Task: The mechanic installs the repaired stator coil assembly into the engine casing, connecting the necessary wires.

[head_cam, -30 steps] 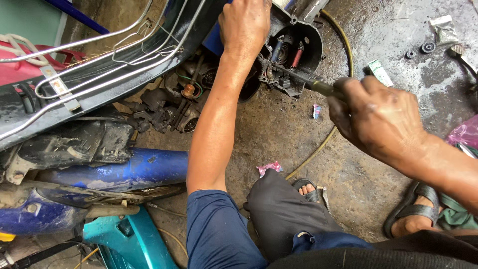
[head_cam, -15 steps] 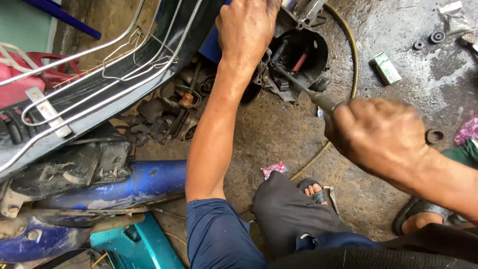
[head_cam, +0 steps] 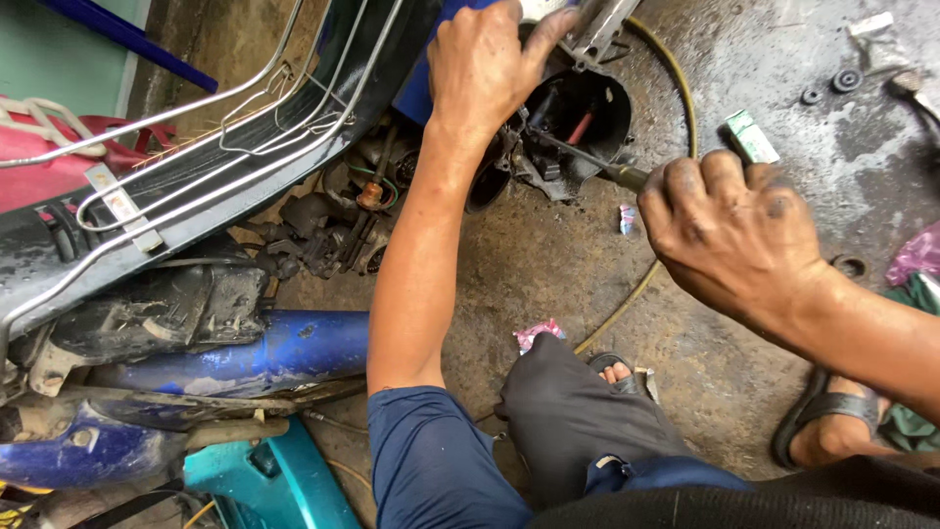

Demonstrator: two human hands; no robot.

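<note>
A stripped motorbike lies on its side on the concrete. My left hand [head_cam: 485, 64] reaches across and grips the upper edge of its round black engine housing [head_cam: 578, 118], next to a shiny metal part. My right hand [head_cam: 729, 230], dirty with grease, is closed around the handle of a screwdriver [head_cam: 587, 162]. The screwdriver's shaft points left into the open housing, where a red-tipped part and wiring show. My knees and a sandalled foot [head_cam: 617, 372] are below the hands.
A chrome wire rack [head_cam: 225, 147] and black seat lie at upper left. Blue body panels [head_cam: 274, 353] and a teal panel [head_cam: 264, 480] lie at lower left. A yellowish hose [head_cam: 676, 88] curves across the floor. Small washers [head_cam: 827, 88] and a green packet [head_cam: 752, 135] sit at upper right.
My right hand with the screwdriver has shifted slightly lower and left toward the housing. My left hand stays on the housing's upper edge. The view has tilted a little.
</note>
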